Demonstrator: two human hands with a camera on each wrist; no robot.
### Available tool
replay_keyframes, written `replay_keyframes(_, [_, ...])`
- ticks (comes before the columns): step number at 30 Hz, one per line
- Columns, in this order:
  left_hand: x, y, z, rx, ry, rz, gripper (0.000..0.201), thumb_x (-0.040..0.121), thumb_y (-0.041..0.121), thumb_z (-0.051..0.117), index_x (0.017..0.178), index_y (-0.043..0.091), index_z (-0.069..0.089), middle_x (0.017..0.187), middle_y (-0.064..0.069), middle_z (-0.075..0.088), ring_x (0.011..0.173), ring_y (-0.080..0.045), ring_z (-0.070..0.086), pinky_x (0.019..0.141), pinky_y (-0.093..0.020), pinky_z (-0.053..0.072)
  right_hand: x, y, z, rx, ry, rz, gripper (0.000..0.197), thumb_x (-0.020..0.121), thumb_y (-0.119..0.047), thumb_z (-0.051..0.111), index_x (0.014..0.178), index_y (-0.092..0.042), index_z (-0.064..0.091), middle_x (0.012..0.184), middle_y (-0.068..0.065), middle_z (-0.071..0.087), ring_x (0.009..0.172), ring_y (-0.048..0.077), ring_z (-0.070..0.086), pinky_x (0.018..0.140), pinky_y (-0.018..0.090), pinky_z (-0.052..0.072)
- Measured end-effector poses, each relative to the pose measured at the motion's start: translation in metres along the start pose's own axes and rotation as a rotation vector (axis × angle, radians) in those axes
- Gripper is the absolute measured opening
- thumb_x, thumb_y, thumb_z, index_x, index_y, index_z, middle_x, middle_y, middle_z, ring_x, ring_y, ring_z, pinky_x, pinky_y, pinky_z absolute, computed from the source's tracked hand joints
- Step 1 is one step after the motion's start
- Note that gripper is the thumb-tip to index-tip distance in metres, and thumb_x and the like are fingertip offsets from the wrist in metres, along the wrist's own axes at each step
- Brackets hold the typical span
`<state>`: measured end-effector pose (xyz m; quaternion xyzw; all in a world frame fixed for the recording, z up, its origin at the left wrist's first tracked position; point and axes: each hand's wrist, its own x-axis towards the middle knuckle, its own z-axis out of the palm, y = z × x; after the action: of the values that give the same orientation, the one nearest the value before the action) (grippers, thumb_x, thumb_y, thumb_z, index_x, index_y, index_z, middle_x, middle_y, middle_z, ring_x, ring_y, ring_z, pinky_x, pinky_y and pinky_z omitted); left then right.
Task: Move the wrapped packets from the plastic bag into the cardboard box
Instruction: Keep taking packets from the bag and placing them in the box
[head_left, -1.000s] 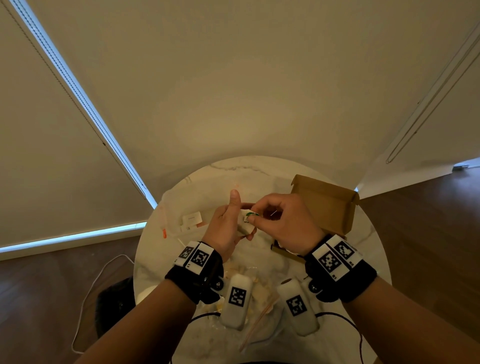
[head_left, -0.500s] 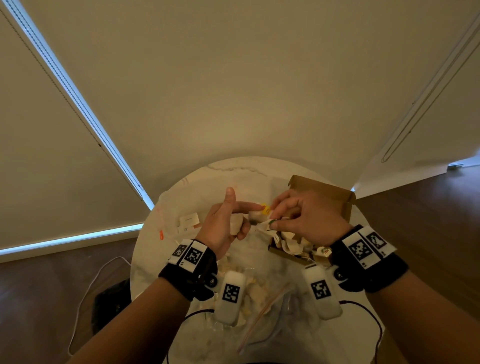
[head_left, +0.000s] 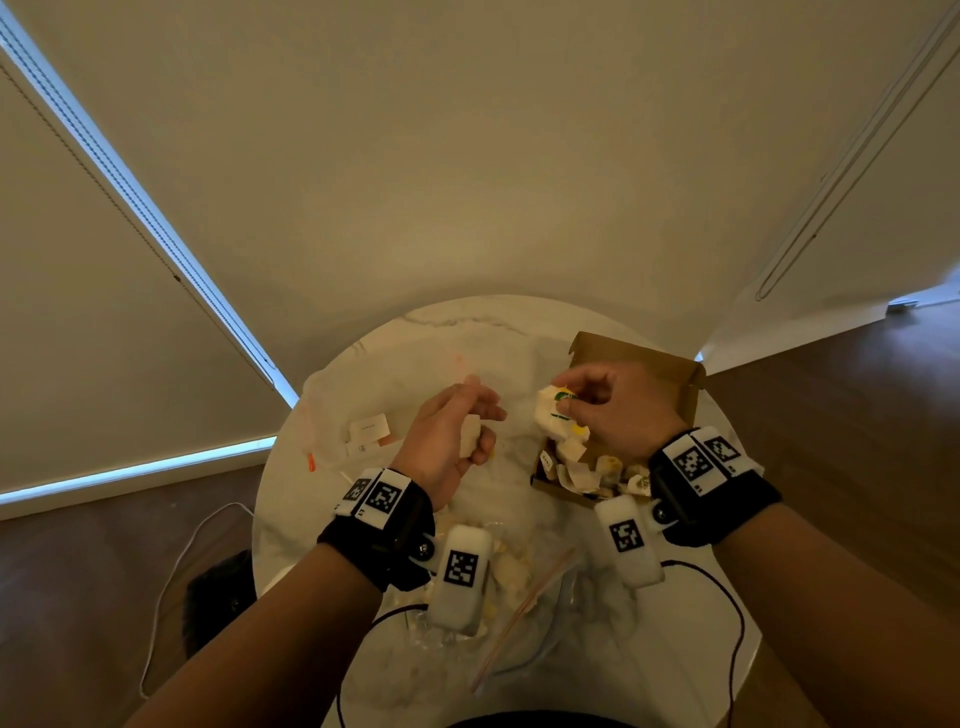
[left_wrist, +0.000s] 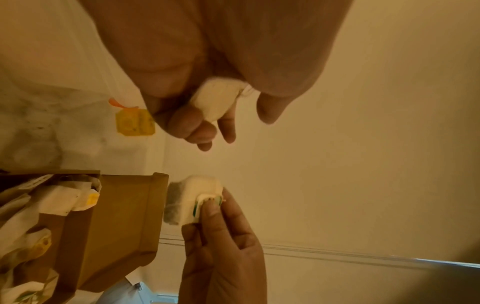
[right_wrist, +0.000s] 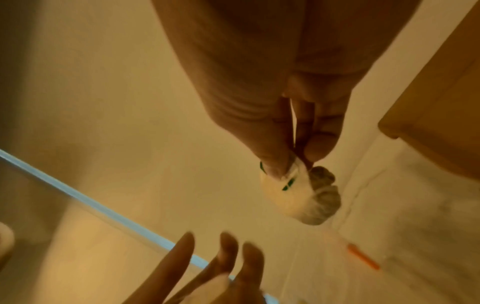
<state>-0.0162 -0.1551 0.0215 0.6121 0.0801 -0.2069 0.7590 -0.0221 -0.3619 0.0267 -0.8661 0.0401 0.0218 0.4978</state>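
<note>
Plastic bag (head_left: 524, 597) lies on the table's (head_left: 415, 343) near side, contents blurred and partly hidden by the wrist cameras. Right hand (head_left: 618, 410) pinches a white packet (head_left: 553, 415) by its green-and-yellow tag above the cardboard box's (head_left: 639, 364) left edge; print unreadable. Left hand (head_left: 447, 441) curls lower fingers round a second packet (head_left: 470, 441), index finger and thumb apart. More packets (head_left: 592, 467) lie in the box; labels too small to read.

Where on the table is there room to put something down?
Bare marble shows on the table at its far edge, beyond both hands, and between the left hand and the cardboard box. The near side is crowded by the plastic bag; the box holds many packets.
</note>
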Motion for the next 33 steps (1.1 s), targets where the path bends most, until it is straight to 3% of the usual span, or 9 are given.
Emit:
replay_keyframes(3, [0.006,-0.007,-0.004,-0.063,-0.041,-0.052,0.008,0.091,0.009,0.051,0.094,0.006,0.057,0.082,-0.012,0.059,0.056,-0.018,0.045,0.051,-0.027,0.033,0.015,0.026,-0.017,-0.151,-0.044,0.082,0.012,0.083,-0.017,0.072,0.093,-0.025,0.071,0.091,-0.006,0.070,0.088,0.012,0.065,0.083,0.029,0.052])
replay_keyframes(8, [0.009,-0.014,-0.005,-0.070,-0.072,-0.101,0.043,0.053,0.004,0.041,0.093,0.002,0.056,0.079,-0.011,0.055,0.063,-0.020,0.043,0.058,-0.030,0.032,0.033,0.074,-0.025,-0.293,-0.038,0.247,0.016,0.086,-0.015,0.069,0.101,-0.015,0.067,0.096,0.001,0.064,0.091,0.015,0.059,0.080,0.025,0.046])
replay_keyframes(11, [0.013,-0.021,-0.005,0.081,-0.041,-0.087,0.027,0.069,0.001,0.047,0.091,0.005,0.061,0.082,-0.011,0.056,0.065,-0.019,0.048,0.060,-0.029,0.040,0.037,0.107,-0.016,-0.395,-0.115,0.342,0.021,0.087,-0.016,0.068,0.107,-0.014,0.065,0.104,0.002,0.062,0.097,0.016,0.057,0.085,0.026,0.046])
replay_keyframes(15, [0.019,-0.031,-0.008,0.302,-0.007,-0.012,0.020,0.089,-0.004,0.056,0.087,0.012,0.068,0.100,-0.012,0.063,0.090,-0.022,0.060,0.070,-0.035,0.057,0.042,0.134,-0.001,-0.519,-0.067,0.356,0.014,0.087,-0.022,0.067,0.100,-0.017,0.070,0.109,0.005,0.064,0.101,0.023,0.059,0.091,0.037,0.051])
replay_keyframes(19, [0.019,-0.034,-0.011,0.313,0.050,0.048,0.019,0.089,-0.002,0.061,0.084,0.012,0.073,0.104,-0.017,0.068,0.098,-0.031,0.065,0.080,-0.044,0.059,0.040,0.155,0.012,-0.652,-0.074,0.341,0.010,0.091,-0.032,0.058,0.089,-0.040,0.064,0.113,0.001,0.064,0.101,0.024,0.058,0.091,0.042,0.050])
replay_keyframes(21, [0.020,-0.034,-0.013,0.332,0.079,0.071,0.020,0.087,0.000,0.065,0.083,0.016,0.075,0.103,-0.013,0.071,0.097,-0.029,0.067,0.082,-0.041,0.059,0.035,0.160,0.017,-0.704,-0.194,0.333,0.016,0.094,-0.031,0.056,0.101,-0.026,0.069,0.112,0.002,0.065,0.103,0.022,0.058,0.093,0.035,0.048])
replay_keyframes(24, [0.020,-0.032,-0.014,0.349,0.113,0.094,0.023,0.084,0.002,0.069,0.080,0.023,0.076,0.095,-0.006,0.075,0.092,-0.026,0.068,0.081,-0.037,0.058,0.029,0.157,0.021,-0.689,-0.313,0.272,0.028,0.099,-0.029,0.047,0.099,-0.012,0.069,0.107,0.005,0.068,0.094,0.022,0.060,0.083,0.029,0.043])
replay_keyframes(29, [0.022,-0.026,-0.010,0.359,0.138,0.161,0.018,0.081,0.000,0.073,0.078,0.018,0.074,0.082,-0.003,0.075,0.073,-0.013,0.066,0.067,-0.025,0.053,0.021,0.126,0.012,-0.577,-0.126,0.169,0.024,0.098,-0.028,0.048,0.107,-0.018,0.068,0.107,0.002,0.069,0.094,0.017,0.060,0.078,0.023,0.041])
replay_keyframes(33, [0.021,-0.021,-0.005,0.310,0.112,0.214,0.022,0.080,-0.003,0.073,0.077,0.019,0.072,0.084,-0.006,0.073,0.068,-0.010,0.065,0.064,-0.024,0.053,0.005,0.067,0.028,-0.105,-0.092,-0.062,0.022,0.090,-0.029,0.065,0.111,-0.024,0.069,0.096,-0.009,0.070,0.086,0.005,0.062,0.074,0.009,0.045])
